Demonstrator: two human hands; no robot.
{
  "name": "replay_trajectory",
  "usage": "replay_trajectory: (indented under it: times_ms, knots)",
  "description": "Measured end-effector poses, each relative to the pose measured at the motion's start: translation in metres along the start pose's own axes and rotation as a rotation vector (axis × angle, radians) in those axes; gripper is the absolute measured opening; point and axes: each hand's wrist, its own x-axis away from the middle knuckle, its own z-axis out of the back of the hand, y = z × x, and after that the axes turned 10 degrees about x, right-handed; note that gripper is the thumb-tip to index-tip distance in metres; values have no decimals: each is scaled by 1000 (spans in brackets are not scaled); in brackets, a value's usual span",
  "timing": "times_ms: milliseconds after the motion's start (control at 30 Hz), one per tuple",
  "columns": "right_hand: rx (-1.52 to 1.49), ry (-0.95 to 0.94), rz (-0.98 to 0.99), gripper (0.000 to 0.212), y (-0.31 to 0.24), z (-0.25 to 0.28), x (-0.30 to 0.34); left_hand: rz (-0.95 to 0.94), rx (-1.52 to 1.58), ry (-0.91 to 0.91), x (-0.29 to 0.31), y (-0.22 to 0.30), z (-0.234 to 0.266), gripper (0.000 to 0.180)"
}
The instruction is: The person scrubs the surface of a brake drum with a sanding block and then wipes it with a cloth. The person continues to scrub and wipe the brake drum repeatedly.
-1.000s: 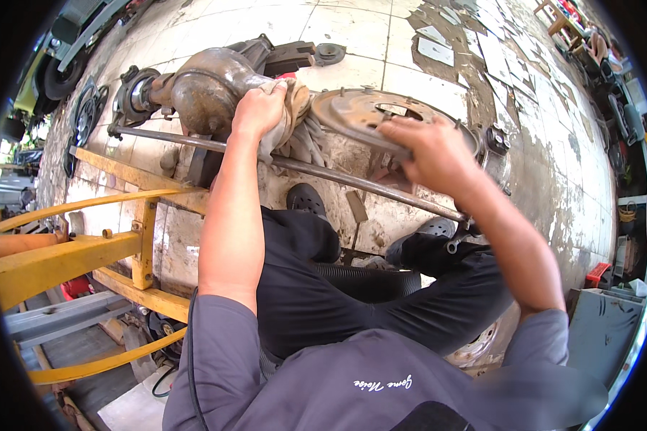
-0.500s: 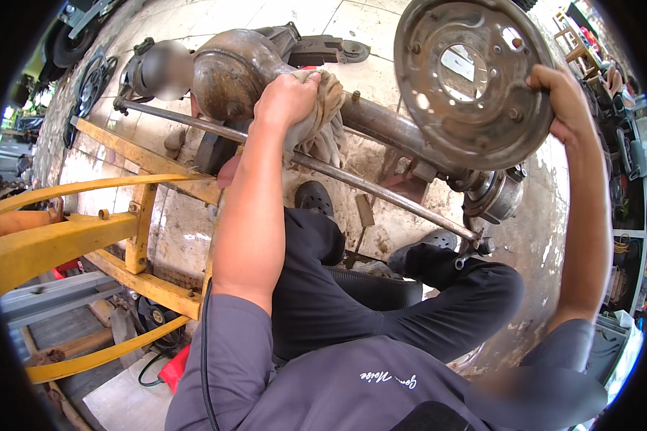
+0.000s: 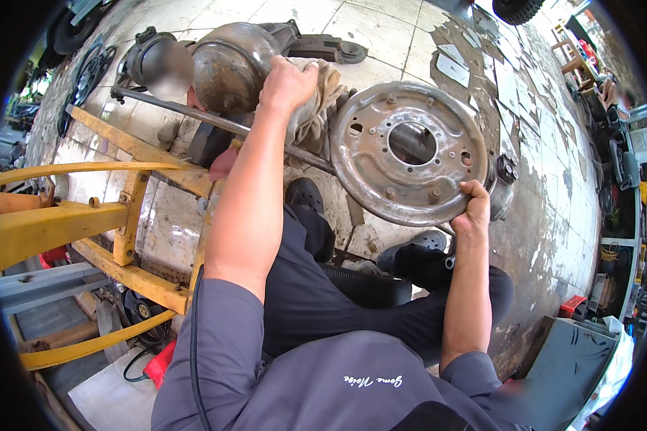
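Observation:
A round metal brake backing plate [image 3: 366,161] with a large centre hole is gripped at its lower right rim by my right hand [image 3: 473,208]. It is tilted toward me, in front of a vehicle axle. My left hand [image 3: 289,85] is closed on a crumpled beige rag [image 3: 315,115] against the axle, beside its rounded differential housing [image 3: 233,68]. Most of the axle tube is hidden behind the plate and rag. A thin steel rod [image 3: 183,109] runs along the near side of the axle and passes behind my left forearm. The axle's right hub [image 3: 502,188] shows past the plate's edge.
A yellow metal frame [image 3: 133,215] stands close at my left. My feet, in dark clogs [image 3: 305,194], rest on the dirty tiles below the axle. Broken tiles [image 3: 510,86] lie at the far right. A grey metal box [image 3: 571,359] and shelving are on the right.
The plate has come down and left in my right hand, from above the axle's right end to nearer the rag. My left hand stays on the rag, slightly higher.

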Motion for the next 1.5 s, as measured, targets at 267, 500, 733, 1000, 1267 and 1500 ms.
replay_trajectory:
  times_ms: [267,500,733,1000,1267,1500]
  knots:
    - [271,106,226,25,17,6,-2,-73,54,-60,-11,-5,-19,82]
    - [641,17,210,29,-2,20,6,-136,-58,-174,3,7,-20,82]
    - [901,-36,162,70,-22,18,29,-89,-174,-316,-1,-15,-27,73]
    - [1145,-92,483,73,-20,38,12,-194,-672,-802,-1,-35,-14,52]
    - [1213,24,610,68,-26,35,26,-98,25,-436,37,-10,52,55]
    - [1119,31,575,61,-34,48,31,171,166,-347,67,-119,100,21]
